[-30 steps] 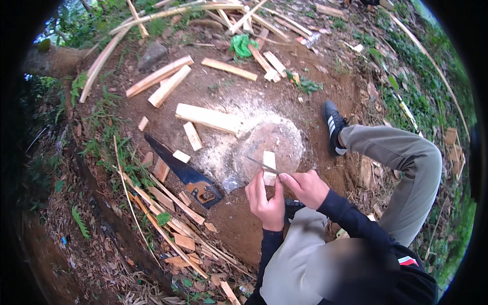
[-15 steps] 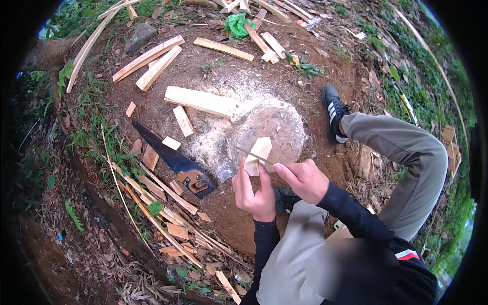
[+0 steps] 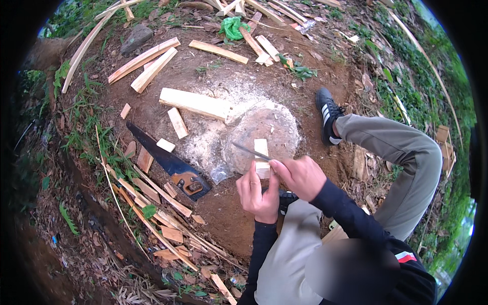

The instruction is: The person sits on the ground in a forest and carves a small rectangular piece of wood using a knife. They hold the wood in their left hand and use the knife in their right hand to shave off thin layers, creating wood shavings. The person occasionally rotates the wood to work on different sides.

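Observation:
My left hand (image 3: 258,195) is closed on the near end of a small pale wood block (image 3: 261,146), pinching it between fingers and thumb. My right hand (image 3: 301,176) grips a knife (image 3: 249,149), its handle hidden in my fist. The thin grey blade lies across the block, pointing to the left. Both hands are above the near edge of a round, flat stump-like base (image 3: 264,122) ringed with sawdust. A handsaw (image 3: 170,158) with a dark blade and brown wooden handle rests on the ground left of my hands.
A thick plank (image 3: 195,104) lies beyond the base, with a short wood piece (image 3: 178,123) beside it. Long wood strips (image 3: 173,221) are piled at lower left. More boards (image 3: 155,70), a grey rock (image 3: 136,39) and a green plastic bag (image 3: 233,28) lie farther off.
The wood block has turned in my left hand, from slanting to nearly upright in the picture, showing another face. The knife stays across it. The whole scene has shifted slightly left.

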Tool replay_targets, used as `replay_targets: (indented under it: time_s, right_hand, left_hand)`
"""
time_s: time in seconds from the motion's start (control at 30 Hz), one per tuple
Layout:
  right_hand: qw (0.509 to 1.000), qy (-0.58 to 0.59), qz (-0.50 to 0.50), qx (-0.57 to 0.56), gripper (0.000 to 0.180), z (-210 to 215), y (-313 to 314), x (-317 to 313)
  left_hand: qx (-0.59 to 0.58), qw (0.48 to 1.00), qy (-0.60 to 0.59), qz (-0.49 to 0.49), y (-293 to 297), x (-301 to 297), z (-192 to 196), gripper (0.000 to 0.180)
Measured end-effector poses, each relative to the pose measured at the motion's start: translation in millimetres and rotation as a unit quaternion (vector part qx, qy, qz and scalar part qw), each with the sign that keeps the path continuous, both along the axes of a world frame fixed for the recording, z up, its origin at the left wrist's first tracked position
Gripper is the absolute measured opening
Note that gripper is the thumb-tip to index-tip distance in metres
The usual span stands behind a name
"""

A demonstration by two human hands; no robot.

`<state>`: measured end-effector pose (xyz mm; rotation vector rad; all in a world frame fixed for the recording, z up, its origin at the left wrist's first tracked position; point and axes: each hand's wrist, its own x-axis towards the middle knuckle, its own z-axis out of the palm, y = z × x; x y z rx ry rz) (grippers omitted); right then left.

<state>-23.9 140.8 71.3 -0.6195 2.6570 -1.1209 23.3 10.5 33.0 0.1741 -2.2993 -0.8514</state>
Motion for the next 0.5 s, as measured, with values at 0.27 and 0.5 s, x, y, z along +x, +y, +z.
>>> replay_targets:
  time_s: [0.27, 0.5]
  right_hand:
    - [0.981, -0.167, -0.026, -0.096, 0.04, 12.7, 11.8, 17.9]
    - [0.99, -0.128, -0.013, -0.055, 0.042, 2.0, 2.4, 11.0]
  left_hand:
    - [0.024, 0.999, -0.012, 0.027, -17.1, -4.8, -2.4, 0.04]
    - [0.039, 0.998, -0.025, 0.041, -19.3, -4.8, -3.0, 0.039]
